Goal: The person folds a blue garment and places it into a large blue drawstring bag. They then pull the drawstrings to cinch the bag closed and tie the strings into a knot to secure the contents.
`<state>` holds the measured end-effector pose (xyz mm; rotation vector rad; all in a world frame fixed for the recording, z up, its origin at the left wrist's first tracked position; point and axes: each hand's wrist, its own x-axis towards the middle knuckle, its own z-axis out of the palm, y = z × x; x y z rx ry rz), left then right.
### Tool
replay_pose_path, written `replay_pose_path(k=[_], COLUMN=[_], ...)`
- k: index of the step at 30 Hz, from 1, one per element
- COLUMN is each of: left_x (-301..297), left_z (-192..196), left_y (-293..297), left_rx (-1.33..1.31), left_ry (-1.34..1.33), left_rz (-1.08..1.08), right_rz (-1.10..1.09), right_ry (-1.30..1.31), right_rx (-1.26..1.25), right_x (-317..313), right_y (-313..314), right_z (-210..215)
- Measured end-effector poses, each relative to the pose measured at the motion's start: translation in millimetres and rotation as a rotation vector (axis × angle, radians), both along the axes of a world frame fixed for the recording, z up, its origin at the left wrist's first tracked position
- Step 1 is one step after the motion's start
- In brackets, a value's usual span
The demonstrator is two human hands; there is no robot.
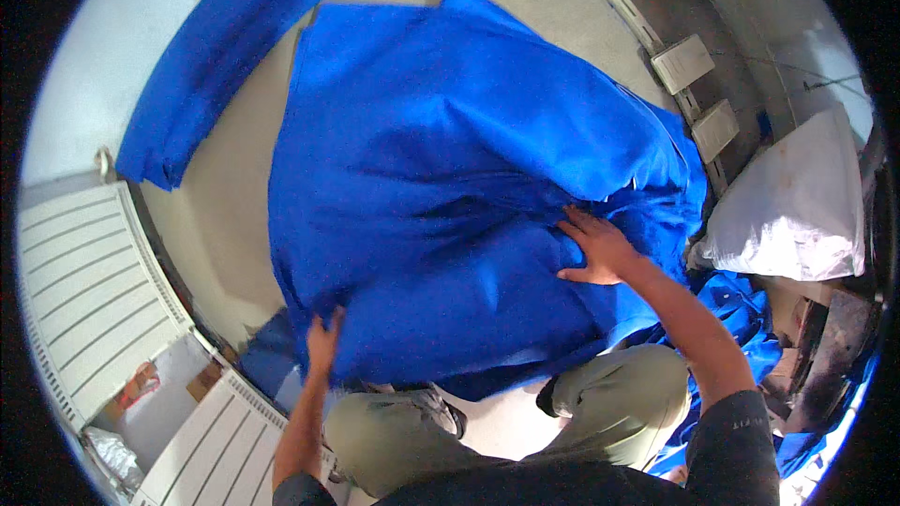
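Note:
A large blue cloth [403, 159] lies in a loose, creased heap in front of me, with a fold bunched toward its right side. At the near left edge of the cloth, my left hand [323, 342] is closed on the material; its fingers are slightly blurred and partly hidden. My right hand [600, 248] rests on top of the cloth, right of the middle. Its fingers are spread and the thumb stands apart, close to the deep creases. The near edge of the cloth hangs by my knees.
A long blue strip of cloth [220, 66] curves along the far left wall. White slatted panels [94, 272] stand at left. On the right are a metal frame with pale plates [682, 64], a white plastic-wrapped bundle [792, 201] and more crumpled blue cloth [736, 309].

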<state>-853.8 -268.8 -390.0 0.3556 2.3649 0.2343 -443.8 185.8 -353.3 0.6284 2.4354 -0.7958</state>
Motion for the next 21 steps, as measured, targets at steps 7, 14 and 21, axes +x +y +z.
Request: replay_pose_path(k=[7,14,21], left_x=[-5.2,-18.6,-29.2], left_z=[93.0,46.4,-29.5], left_y=[91.8,263.0,298.8], left_rx=[0.728,0.438,0.446], left_ry=[0.61,0.498,0.353], left_rz=[-0.628,-1.203,-1.051], right_rz=[0.041,0.013,-0.01], right_ry=[-0.016,-0.08,-0.193], right_rx=[0.03,-0.034,0.027], right_x=[-1.9,-11.9,-16.4], right_y=[22.8,17.0,0.5], right_z=[0.1,7.2,-19.7])
